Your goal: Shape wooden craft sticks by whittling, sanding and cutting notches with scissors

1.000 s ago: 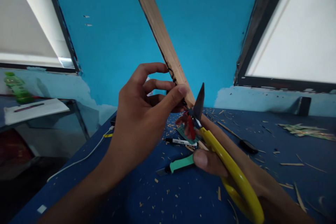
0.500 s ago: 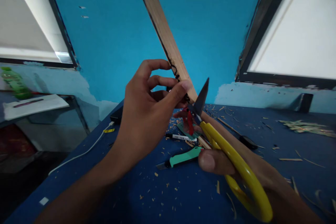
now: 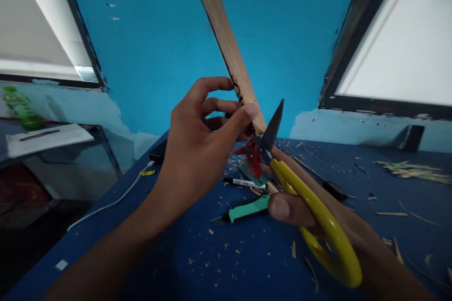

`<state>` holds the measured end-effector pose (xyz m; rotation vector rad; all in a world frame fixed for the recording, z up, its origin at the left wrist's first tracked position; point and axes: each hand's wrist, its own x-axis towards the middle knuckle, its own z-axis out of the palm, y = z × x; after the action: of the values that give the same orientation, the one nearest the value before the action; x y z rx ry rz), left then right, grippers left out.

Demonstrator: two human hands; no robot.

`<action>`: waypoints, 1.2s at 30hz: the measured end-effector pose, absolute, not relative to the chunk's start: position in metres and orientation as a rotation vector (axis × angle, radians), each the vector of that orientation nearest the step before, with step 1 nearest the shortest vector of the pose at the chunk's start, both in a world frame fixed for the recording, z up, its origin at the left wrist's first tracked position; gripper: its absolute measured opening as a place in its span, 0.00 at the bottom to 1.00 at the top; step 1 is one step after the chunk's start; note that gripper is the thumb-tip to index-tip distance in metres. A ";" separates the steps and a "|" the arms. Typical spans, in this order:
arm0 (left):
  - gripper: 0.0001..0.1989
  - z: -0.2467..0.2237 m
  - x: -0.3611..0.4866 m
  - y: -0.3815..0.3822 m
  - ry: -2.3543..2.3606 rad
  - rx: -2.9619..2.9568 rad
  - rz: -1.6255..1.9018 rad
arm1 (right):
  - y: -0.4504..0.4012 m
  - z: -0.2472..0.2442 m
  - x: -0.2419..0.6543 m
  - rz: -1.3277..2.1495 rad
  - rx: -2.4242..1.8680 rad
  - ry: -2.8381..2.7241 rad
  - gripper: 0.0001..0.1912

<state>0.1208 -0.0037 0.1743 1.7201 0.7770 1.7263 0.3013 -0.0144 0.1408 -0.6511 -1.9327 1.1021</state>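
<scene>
My left hand is closed on a long wooden stick, thumb on its face and fingers along its dark-marked edge. The stick slants up and left, its far end in the air. In my right hand are yellow-handled scissors, my thumb over the handle. The scissors' blades are apart, close to the stick's lower end; whether they touch it I cannot tell. A red piece shows just below the blades, partly hidden. Below my hands, a green utility knife and a white marker lie on the blue table.
Wood shavings and slivers are scattered over the table. A thin tool with a black handle and a pile of pale strips lie right. A white cable runs along the left edge. On a side table stand a green bottle and paper.
The stick's upper end has shifted slightly right and up. The scissors have tilted a little, their handles moving slightly up and left. Both hands keep their holds.
</scene>
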 end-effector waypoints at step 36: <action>0.06 0.166 0.119 0.020 0.611 1.754 1.699 | -0.001 0.116 0.288 1.044 -0.667 -1.812 0.17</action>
<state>0.1186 0.0196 0.1661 1.7540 0.6113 1.6995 0.2878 -0.0015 0.1160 -0.6666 -1.8117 1.0440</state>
